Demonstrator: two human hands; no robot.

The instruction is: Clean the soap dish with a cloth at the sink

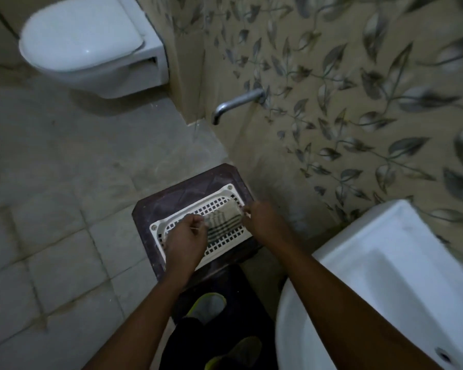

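Note:
A white perforated soap dish (226, 245) lies flat on a dark brown stool (155, 209) beside the sink. A striped grey-and-dark cloth (222, 221) rests in the middle of the dish. My left hand (185, 239) covers the dish's near left part, its fingers curled at the cloth's left edge. My right hand (262, 220) pinches the cloth's right end over the dish's right rim. The dish's near left corner is hidden under my left hand.
A white sink (385, 276) fills the lower right. A metal tap spout (235, 104) juts from the leaf-patterned wall above the stool. A white toilet (91, 46) hangs at the upper left. Grey tiled floor spreads left; my feet in yellow-edged slippers (206, 308) stand below the stool.

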